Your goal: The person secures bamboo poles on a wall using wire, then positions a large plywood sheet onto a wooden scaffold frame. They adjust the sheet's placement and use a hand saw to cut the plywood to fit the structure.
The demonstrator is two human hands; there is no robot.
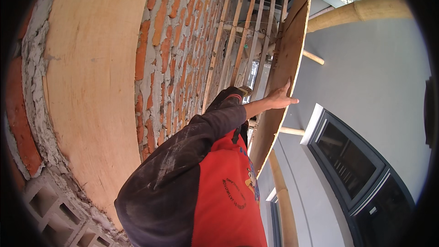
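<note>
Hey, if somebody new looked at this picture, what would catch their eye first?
Probably the bright red shirt at the lower middle, beside a dark, pale-smudged sleeve. From there, the arm leads up to the left hand, which touches the edge of a tall wooden board right of centre. The rough orange brick wall stands out too, running up the picture between a pale wooden sheet and some wooden slats.

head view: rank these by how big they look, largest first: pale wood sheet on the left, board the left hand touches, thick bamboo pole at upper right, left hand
1. Pale wood sheet
2. Board, partly behind the hand
3. Thick bamboo pole
4. Left hand
</note>
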